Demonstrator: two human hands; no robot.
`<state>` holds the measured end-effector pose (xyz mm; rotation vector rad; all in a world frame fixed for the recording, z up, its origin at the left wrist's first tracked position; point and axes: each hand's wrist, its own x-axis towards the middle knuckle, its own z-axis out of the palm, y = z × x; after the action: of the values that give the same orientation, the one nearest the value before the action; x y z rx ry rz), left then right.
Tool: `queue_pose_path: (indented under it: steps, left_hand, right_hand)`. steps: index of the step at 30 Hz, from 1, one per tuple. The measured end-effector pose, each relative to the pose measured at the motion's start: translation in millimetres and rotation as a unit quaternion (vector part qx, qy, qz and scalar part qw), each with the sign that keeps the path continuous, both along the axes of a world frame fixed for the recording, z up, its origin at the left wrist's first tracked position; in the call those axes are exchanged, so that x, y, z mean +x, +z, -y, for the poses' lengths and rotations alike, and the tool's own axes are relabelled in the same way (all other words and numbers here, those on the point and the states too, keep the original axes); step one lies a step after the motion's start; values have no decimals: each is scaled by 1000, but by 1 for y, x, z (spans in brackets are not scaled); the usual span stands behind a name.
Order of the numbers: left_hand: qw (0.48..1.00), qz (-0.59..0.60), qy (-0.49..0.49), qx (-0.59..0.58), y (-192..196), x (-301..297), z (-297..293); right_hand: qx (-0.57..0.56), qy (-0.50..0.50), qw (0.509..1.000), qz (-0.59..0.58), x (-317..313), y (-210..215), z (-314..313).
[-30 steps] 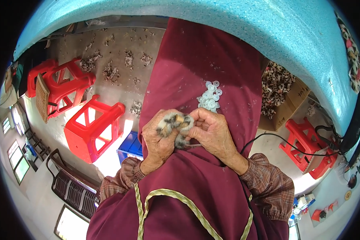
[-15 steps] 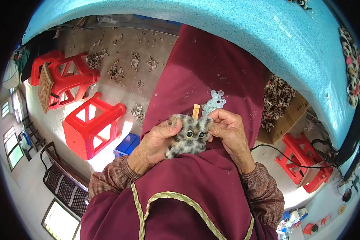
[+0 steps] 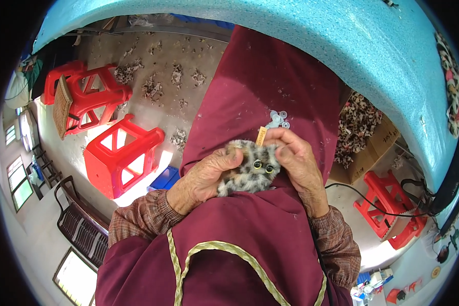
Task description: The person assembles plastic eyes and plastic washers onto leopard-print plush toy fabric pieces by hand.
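A mottled black, white and tan furry plush piece [image 3: 247, 171] with two round yellow-rimmed eyes lies in my hands over my lap. My left hand [image 3: 206, 171] is closed round its left side, thumb on top. My right hand [image 3: 298, 160] pinches its upper right edge between thumb and fingers; the fingertips behind are hidden. A small tan tag [image 3: 261, 136] sticks up from the plush's top edge. Just beyond, several translucent round plastic washers [image 3: 277, 120] rest on the maroon apron [image 3: 260, 71].
A blue speckled tabletop [image 3: 311, 30] curves across the far side, with fur pieces [image 3: 451, 76] at its right. Red stools [image 3: 122, 155] stand at left, another red stool [image 3: 385, 201] at right. A cardboard box [image 3: 377, 150] holds fur pieces. Scraps [image 3: 152, 89] litter the floor.
The plush has shifted slightly right and tilted clockwise, its tag leaning right. My right fingers have moved up beside the tag, covering some of the washers.
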<state>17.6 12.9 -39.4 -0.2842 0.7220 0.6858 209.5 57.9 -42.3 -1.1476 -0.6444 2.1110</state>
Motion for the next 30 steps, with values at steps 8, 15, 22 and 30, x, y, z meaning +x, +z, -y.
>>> queue_pose_path:
  steps: [8, 15, 22, 30]
  left_hand:
    - [999, 42, -4, 33, -1, -3, 7]
    - [996, 77, 46, 29, 16, 8, -5]
    - [998, 36, 30, -48, 5, 6, 4]
    - [994, 59, 69, -57, 10, 10, 2]
  right_hand:
    - [-15, 1, 999, -51, 7, -17, 8]
    - [19, -15, 999, 41, 7, -8, 7]
    - [-1, -38, 999, 17, 5, -9, 12]
    - [-28, -37, 999, -19, 9, -11, 12]
